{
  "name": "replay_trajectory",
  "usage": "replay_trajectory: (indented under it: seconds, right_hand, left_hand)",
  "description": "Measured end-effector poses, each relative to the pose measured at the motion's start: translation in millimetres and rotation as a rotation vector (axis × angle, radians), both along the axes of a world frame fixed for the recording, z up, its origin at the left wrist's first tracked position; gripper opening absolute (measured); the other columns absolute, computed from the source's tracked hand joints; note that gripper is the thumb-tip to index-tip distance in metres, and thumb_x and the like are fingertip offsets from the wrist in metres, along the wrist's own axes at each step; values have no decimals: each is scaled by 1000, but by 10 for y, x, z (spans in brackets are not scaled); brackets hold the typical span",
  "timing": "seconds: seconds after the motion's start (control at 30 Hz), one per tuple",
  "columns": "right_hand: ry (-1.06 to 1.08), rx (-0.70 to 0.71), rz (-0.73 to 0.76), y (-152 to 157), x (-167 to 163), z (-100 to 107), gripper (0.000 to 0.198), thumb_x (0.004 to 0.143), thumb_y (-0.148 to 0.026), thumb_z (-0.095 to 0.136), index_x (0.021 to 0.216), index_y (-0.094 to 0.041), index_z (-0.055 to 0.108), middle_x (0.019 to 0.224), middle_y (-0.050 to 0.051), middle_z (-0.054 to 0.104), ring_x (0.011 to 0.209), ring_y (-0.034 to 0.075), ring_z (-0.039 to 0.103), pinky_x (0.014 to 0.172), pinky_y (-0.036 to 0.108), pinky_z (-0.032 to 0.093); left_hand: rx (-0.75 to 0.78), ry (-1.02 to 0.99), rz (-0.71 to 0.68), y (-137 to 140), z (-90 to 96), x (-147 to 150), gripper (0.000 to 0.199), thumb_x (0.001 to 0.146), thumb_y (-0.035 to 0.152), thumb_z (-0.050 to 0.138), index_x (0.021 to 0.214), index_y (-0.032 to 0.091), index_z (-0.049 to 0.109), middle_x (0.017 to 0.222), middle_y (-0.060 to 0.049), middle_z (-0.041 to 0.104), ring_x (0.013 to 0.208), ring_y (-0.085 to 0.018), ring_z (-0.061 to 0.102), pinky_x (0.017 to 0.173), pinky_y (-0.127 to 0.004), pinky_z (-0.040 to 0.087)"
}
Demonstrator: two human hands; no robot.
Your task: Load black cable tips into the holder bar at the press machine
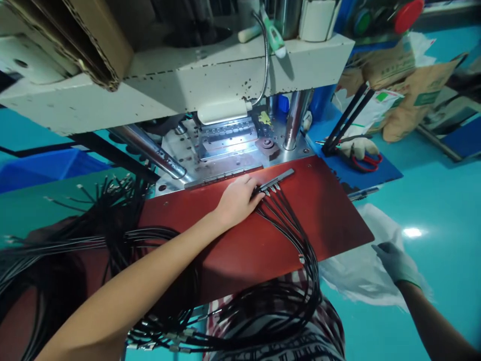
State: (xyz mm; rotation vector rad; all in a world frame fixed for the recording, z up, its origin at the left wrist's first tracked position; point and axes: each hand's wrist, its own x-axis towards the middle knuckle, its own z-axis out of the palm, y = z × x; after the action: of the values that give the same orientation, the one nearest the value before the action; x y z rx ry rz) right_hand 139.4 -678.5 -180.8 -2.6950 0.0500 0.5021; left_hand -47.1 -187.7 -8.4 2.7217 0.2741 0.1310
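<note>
My left hand [238,200] is bare and lies on the red-brown work board [240,255], its fingers and thumb closed on one end of a narrow grey metal bar [280,178]. Several black cables [291,220] with small metal ends run from the bar, over the board's front edge and down onto my lap. My right hand [396,263] wears a grey glove. It is off to the right, past the board's corner, in front of a white plastic bag [361,260]. Its fingers look stretched out, with nothing visible in them.
Behind the board stands a press with a lit metal die [229,138] between steel posts [295,120]. More black cables [124,230] are heaped at left. A blue side shelf [379,175] carries red-handled scissors [366,163] and a glove. Brown paper sacks [421,95] stand beyond.
</note>
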Motion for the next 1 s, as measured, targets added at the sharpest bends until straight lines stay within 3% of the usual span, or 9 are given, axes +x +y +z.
replay_trajectory:
  seconds: [0.17,0.27,0.43,0.53,0.6,0.7,0.8,0.9,1.0]
  right_hand:
    - [88,44,1,-40,-81,58,33,75,-51,55,82,-21,68,75,9,72,77,29,68,71,37,47]
    - [25,18,-29,7,-59,297,38,78,-55,51,69,-21,65,72,11,70,73,31,66,70,41,45]
    - [-319,227,-52,550,-152,1154,33,83,-55,54,83,-23,62,96,11,71,97,31,66,84,40,49]
    - [-281,565,88,1094,-420,1680,23,89,-50,54,86,-27,60,91,6,71,78,23,68,77,37,54]
    - [-116,623,387,1413,-655,1889,28,90,-51,51,92,-26,63,84,4,72,66,20,67,68,36,55]
    - [52,530,719,1740,-1036,1955,30,78,-47,68,100,-27,69,75,1,71,63,18,66,64,32,53]
    - [82,416,812,1892,-1393,1834,27,76,-37,72,100,-25,69,77,2,70,63,16,63,62,29,49]
    - [93,259,884,1829,-1584,1693,18,86,-35,58,75,-23,66,68,2,64,60,15,55,57,29,40]
    - [181,157,908,1578,-1461,1664,24,72,-39,72,57,-23,59,48,-1,51,44,11,38,45,29,25]
  left_hand:
    - [-23,-22,56,-14,-40,37,14,92,27,51,96,16,58,98,-9,60,94,-24,57,82,-38,48]
    - [-55,-39,71,-17,-65,50,9,90,23,51,91,16,57,95,-9,60,93,-24,56,82,-38,47]
    - [-405,-171,125,62,161,23,10,89,24,51,94,16,56,81,-4,59,69,-16,58,68,-32,48]
    - [-626,-232,150,138,453,-8,14,88,28,54,96,16,55,70,0,57,57,-13,57,57,-26,45]
    - [-683,-278,166,195,620,-45,14,87,29,57,94,17,55,68,1,57,57,-13,57,55,-25,44]
    - [-695,-335,196,290,737,-131,14,87,31,59,92,19,57,66,1,56,58,-12,58,56,-25,45]
    - [-691,-354,222,382,729,-223,14,89,31,59,95,19,58,65,2,56,58,-11,57,56,-24,44]
    - [-725,-360,252,451,691,-272,13,89,28,58,96,18,59,66,2,56,58,-10,55,56,-23,43]
    - [-719,-349,242,503,656,-257,12,87,28,58,95,19,59,66,2,55,57,-10,54,56,-24,43]
